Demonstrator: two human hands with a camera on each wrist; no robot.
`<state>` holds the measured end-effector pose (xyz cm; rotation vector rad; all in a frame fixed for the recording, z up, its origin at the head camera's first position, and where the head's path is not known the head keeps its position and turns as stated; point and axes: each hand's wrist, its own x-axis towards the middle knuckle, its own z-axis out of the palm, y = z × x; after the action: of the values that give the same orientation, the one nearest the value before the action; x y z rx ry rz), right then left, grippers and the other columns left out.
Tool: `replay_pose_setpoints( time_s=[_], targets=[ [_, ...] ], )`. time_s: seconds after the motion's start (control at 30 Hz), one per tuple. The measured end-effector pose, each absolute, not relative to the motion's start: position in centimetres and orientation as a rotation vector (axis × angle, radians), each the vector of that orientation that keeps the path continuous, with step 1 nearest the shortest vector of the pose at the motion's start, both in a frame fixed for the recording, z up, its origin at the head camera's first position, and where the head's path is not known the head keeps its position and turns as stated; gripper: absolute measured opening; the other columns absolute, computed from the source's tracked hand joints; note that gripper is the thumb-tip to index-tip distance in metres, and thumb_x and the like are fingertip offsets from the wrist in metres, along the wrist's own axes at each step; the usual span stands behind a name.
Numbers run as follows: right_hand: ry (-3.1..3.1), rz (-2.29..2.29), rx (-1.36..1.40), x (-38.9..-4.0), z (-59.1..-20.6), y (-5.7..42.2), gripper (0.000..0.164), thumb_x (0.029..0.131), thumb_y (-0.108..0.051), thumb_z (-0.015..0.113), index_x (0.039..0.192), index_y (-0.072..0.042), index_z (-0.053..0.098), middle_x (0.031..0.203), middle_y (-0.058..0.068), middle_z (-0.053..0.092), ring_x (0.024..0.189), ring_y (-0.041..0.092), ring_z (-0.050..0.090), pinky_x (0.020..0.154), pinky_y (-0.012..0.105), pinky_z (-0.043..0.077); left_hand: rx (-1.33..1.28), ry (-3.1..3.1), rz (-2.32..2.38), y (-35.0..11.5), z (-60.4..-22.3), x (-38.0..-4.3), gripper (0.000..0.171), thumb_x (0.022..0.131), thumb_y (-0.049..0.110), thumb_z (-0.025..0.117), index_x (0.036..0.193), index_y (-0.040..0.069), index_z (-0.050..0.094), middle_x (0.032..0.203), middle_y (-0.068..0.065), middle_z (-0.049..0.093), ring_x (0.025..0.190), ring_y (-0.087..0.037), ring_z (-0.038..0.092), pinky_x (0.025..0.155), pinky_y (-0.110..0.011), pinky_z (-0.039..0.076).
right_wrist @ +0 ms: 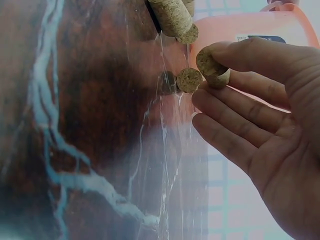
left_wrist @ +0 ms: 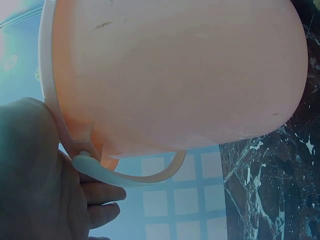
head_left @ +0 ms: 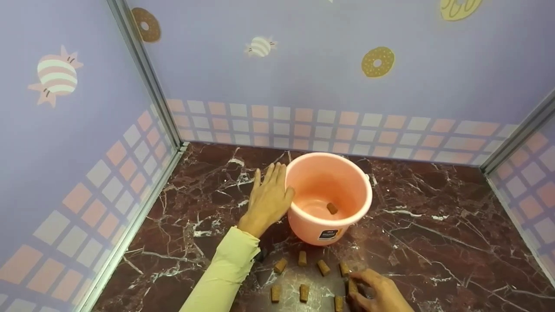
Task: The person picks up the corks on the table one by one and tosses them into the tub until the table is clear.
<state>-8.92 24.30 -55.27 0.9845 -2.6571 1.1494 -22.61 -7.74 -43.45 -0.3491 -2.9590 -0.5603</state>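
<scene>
A pink plastic bucket [head_left: 305,225] stands upright on the table, with one cork stopper [head_left: 332,208] lying inside on its bottom. My left hand [head_left: 269,197] rests against the bucket's left rim, its fingers straight along the outside and the thumb at the rim. The left wrist view shows those fingers beside the bucket's handle [left_wrist: 135,179]. In front of the bucket, my right hand [head_left: 381,291] pinches a cork stopper [right_wrist: 206,61] between thumb and fingers, low over the table. Close by it are another cork [head_left: 344,268] and one at the lower edge [head_left: 338,303].
Several more corks stand or lie before the bucket, among them a cork [head_left: 302,258] and a tilted cork [head_left: 323,268]. The table [head_left: 433,242] is dark red marble pattern. Patterned panels enclose it, with a back wall [head_left: 312,86] and a left wall [head_left: 99,143].
</scene>
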Motion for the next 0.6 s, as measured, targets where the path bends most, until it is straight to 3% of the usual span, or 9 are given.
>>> replay_pose_setpoints(
  time_s=[0.2,0.5,0.6],
  targets=[
    [-2.689,1.148,0.938,-9.00,-54.93,24.19,0.031,0.087,-0.007,0.087,0.115,-0.004,0.074,0.104,0.003,0.072,0.093,0.017,0.072,0.074,0.036,0.065,-0.356,-2.942,-0.571,-7.73,-43.48,-22.59,0.069,0.110,0.039,0.034,0.166,-0.002,0.025,0.172,-0.017,0.023,0.161,-0.031,0.016,0.129,-0.053,-0.005],
    [-2.535,1.002,0.941,-9.30,-55.10,24.13,0.039,0.076,-0.002,0.093,0.110,-0.007,0.074,0.100,-0.002,0.070,0.087,0.014,0.070,0.071,0.034,0.063,-0.365,-2.953,-0.570,-7.73,-43.40,-22.56,0.069,0.111,0.038,0.033,0.166,-0.002,0.024,0.173,-0.017,0.021,0.161,-0.031,0.014,0.129,-0.052,-0.006],
    [-2.532,1.021,0.923,-9.30,-54.95,24.11,0.043,0.076,0.000,0.092,0.115,-0.004,0.074,0.101,-0.001,0.071,0.089,0.012,0.070,0.072,0.034,0.064,-0.364,-2.949,-0.568,-7.76,-43.39,-22.58,0.069,0.111,0.038,0.033,0.166,-0.002,0.024,0.173,-0.017,0.022,0.161,-0.031,0.014,0.129,-0.052,-0.006]
  ],
)
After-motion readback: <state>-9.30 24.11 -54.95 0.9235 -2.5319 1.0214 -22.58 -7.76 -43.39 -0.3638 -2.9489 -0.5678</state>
